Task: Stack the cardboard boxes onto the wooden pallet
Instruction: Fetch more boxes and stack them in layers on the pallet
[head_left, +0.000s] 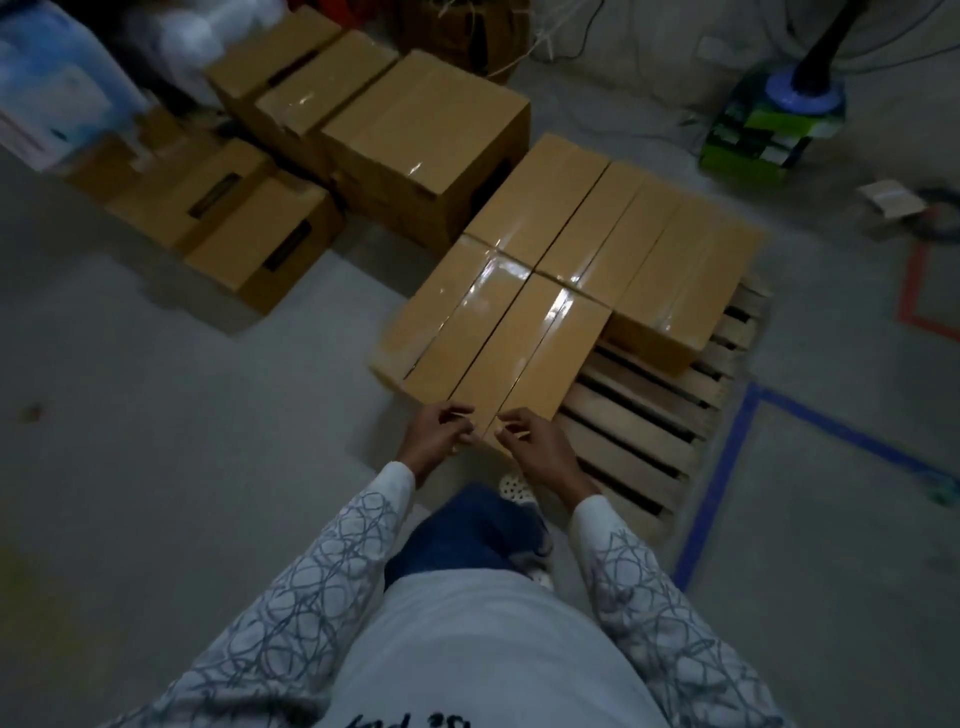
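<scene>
Loose cardboard boxes (260, 223) sit on the floor at upper left. At centre, the left hand (439, 434) and right hand (535, 447) grip the near end of the front box (540, 348) with curled fingers. This box lies on the wooden pallet (649, 415), beside the other stacked boxes.

"What's worn on top?"
"A pale grey shirt (467, 649) with dark lettering. The left sleeve (311, 587) and right sleeve (649, 587) are long and white, covered in looping grey scribbles. The left hand (436, 436) and right hand (535, 447) are bare."
"And below?"
"Dark blue jeans (467, 530) and a white perforated shoe (514, 491)."
</scene>
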